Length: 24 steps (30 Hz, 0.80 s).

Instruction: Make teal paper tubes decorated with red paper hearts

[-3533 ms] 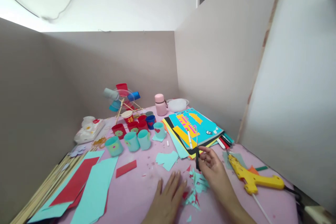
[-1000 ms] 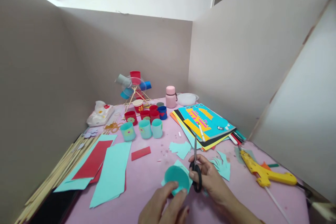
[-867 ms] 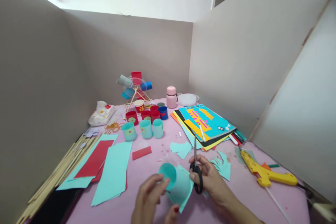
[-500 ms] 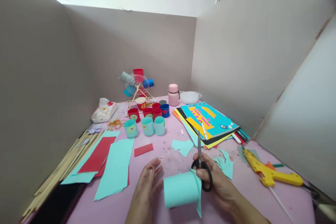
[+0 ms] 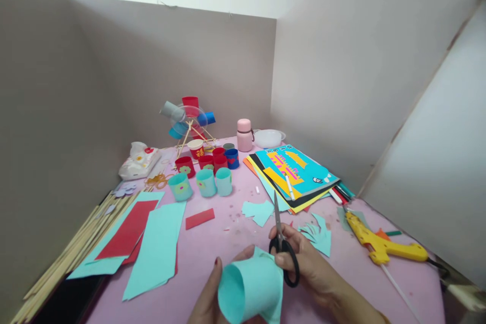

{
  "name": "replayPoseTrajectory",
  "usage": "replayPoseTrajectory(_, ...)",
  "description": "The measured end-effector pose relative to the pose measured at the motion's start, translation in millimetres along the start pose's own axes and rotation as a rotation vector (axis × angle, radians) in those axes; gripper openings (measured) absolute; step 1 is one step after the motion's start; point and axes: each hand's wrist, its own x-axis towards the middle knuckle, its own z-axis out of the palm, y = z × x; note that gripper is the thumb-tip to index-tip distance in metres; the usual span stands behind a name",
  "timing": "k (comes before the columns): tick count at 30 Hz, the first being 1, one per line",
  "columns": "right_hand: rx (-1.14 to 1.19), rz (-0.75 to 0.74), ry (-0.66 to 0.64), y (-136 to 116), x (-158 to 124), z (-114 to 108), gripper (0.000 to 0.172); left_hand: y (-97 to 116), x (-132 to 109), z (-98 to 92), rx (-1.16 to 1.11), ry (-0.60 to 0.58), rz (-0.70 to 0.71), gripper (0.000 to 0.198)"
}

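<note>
A turquoise paper cup [image 5: 261, 283] lies tilted in front of me, its open end facing left and a loose flap of paper at its right end. My left hand [image 5: 208, 291] is around its left side, thumb in front and fingertips behind; the palm is partly hidden. Held in my right hand [image 5: 304, 255] are black-handled scissors [image 5: 278, 215], blades together and pointing up and away. The right fingers are beside the flap; whether they also pinch it, I cannot tell. Turquoise scraps [image 5: 260, 211] and a fringed scrap [image 5: 321, 233] lie beyond the right hand.
Turquoise strips [image 5: 155, 248], a red strip [image 5: 200, 218] and wooden sticks [image 5: 68, 253] lie left. Decorated paper cups [image 5: 205, 183] stand before a wheel model [image 5: 189, 120]. A pink flask [image 5: 244, 135] is behind. Coloured sheets [image 5: 299, 174] and a yellow glue gun [image 5: 383, 243] are right.
My left hand has gone from open beside the paper cup to gripping it. The cup has turned, its open end now facing more toward me. The scissors stay in my right hand.
</note>
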Motion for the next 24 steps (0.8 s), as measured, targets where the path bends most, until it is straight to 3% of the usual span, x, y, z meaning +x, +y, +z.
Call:
replayPoseTrajectory(5, -0.052, -0.019, -0.006, -0.2, 2.2, -3.1, 0.046, 0.3, -6.2, -2.5, 0.091, 0.027, 0.097, 0.050)
replayPoseTrajectory(9, -0.083, -0.023, 0.003, 0.1, 3.2, -3.8, 0.046, 4.4, -3.1, -5.9, 0.385, 0.081, 0.220, 0.067)
replayPoseTrajectory(12, -0.105, -0.011, 0.003, 1.1, 4.2, -5.4, 0.046, 5.9, 0.8, -10.5, 0.475, 0.107, 0.276, 0.070)
replayPoseTrajectory(19, -0.127, 0.001, 0.055, 4.3, 4.0, -4.8, 0.042, 0.2, -11.9, 4.8, 0.410, 0.066, 0.234, 0.071)
replayPoseTrajectory(24, -0.093, 0.002, 0.076, 2.7, 1.7, 1.5, 0.044, 2.2, -13.0, 6.3, 0.036, 0.000, 0.138, 0.048)
